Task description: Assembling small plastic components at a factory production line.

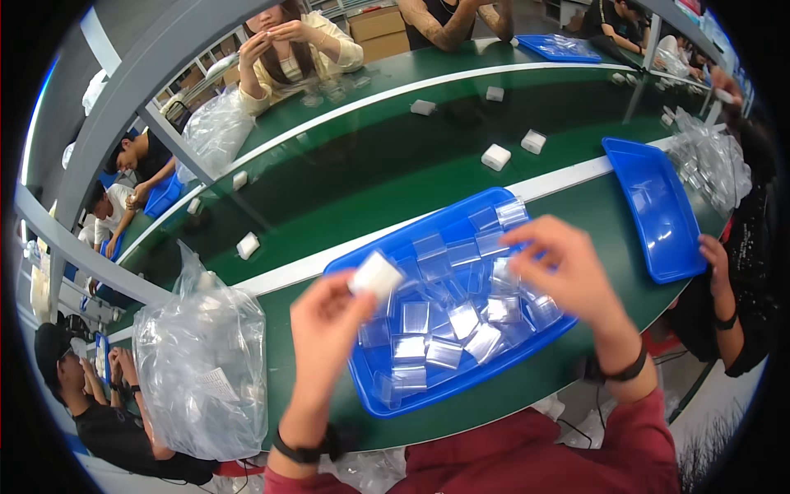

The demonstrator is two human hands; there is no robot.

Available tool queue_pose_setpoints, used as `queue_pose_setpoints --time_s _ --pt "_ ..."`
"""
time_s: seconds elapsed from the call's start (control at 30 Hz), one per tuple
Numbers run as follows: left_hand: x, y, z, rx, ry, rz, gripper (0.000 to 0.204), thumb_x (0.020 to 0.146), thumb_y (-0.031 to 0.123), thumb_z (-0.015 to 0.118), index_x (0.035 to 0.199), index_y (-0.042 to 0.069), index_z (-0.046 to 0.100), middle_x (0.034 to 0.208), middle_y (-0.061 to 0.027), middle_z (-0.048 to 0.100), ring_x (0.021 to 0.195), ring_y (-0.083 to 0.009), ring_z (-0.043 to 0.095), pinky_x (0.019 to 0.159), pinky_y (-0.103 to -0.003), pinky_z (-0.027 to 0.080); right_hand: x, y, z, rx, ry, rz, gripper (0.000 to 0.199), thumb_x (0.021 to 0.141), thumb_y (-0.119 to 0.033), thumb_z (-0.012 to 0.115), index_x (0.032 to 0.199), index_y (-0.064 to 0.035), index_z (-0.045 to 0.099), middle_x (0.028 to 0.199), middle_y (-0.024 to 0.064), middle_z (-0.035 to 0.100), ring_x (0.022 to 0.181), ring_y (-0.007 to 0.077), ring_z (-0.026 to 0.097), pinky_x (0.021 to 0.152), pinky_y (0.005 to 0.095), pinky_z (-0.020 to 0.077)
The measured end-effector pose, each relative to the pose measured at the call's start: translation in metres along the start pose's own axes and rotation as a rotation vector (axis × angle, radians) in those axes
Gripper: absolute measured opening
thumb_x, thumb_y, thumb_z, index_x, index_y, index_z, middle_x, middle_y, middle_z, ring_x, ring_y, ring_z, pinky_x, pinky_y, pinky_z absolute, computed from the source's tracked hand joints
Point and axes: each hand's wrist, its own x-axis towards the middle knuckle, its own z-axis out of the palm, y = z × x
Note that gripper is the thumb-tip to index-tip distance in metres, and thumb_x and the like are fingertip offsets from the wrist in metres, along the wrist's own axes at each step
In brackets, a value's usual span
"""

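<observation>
My left hand [322,323] is closed around a small white block [376,276], pinched between thumb and fingers above the left part of a blue tray [395,407]. Clear plastic lies at the block's right edge; I cannot tell if it is around the block or behind it. Many clear plastic sleeves [444,352] lie loose and overlapping in the tray. Over the tray's right side my right hand [568,267] is open, thumb and index finger apart. Its fingertips are close to some clear sleeves [491,241], and no held thing shows between them.
A big clear plastic bag [202,370] stands left of the tray. Several white blocks [495,157] sit on the green belt [362,177] beyond a white rail [288,272]. At right, another person's hand [714,262] touches a second blue tray [654,210]. Other people sit across the belt.
</observation>
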Motion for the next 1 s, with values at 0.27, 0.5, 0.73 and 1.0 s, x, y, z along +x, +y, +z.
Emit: queue_pose_setpoints --time_s 0.27,0.5,0.73,1.0 --pt "0.117 -0.069 -0.053 0.584 0.291 0.176 0.041 0.082 0.023 0.071 0.115 0.001 0.062 0.093 -0.0116 0.069 0.083 -0.0220 0.065 0.071 -0.031 0.051 0.138 0.104 -0.038 -0.924 -0.075 -0.136 0.055 0.071 0.005 0.062 0.122 -0.0114 0.054 0.112 0.0145 0.054 0.103 0.0342 0.056 0.084 0.0421 0.0492" --pt "0.001 -0.028 -0.030 0.947 -0.136 0.305 0.033 0.078 0.020 0.072 0.106 0.003 0.067 0.116 -0.0188 0.059 0.112 -0.0352 0.052 0.095 -0.045 0.041 0.170 0.148 -0.029 -1.314 -0.560 -0.431 0.068 0.071 0.002 0.064 0.133 -0.0200 0.049 0.120 0.0105 0.053 0.112 0.0262 0.052 0.082 0.0359 0.0462" --pt "-0.043 -0.026 -0.024 0.940 -0.155 0.290 0.041 0.071 0.024 0.078 0.106 0.005 0.066 0.108 -0.0106 0.064 0.127 -0.0327 0.043 0.103 -0.048 0.027 0.147 0.102 -0.046 -1.198 -0.204 -0.415 0.024 0.068 -0.009 0.071 0.091 -0.0077 0.063 0.087 0.0089 0.055 0.085 0.0266 0.059 0.073 0.0387 0.0470" --pt "-0.070 -0.012 -0.009 -0.079 0.094 0.018 0.025 0.079 -0.006 0.067 0.102 -0.003 0.058 0.098 -0.0128 0.063 0.089 -0.0210 0.064 0.078 -0.031 0.053 -0.032 -0.020 -0.006 0.435 0.027 0.051 0.037 0.074 0.002 0.075 0.104 0.0046 0.054 0.095 0.0106 0.061 0.084 0.0167 0.065 0.071 0.0265 0.0545"
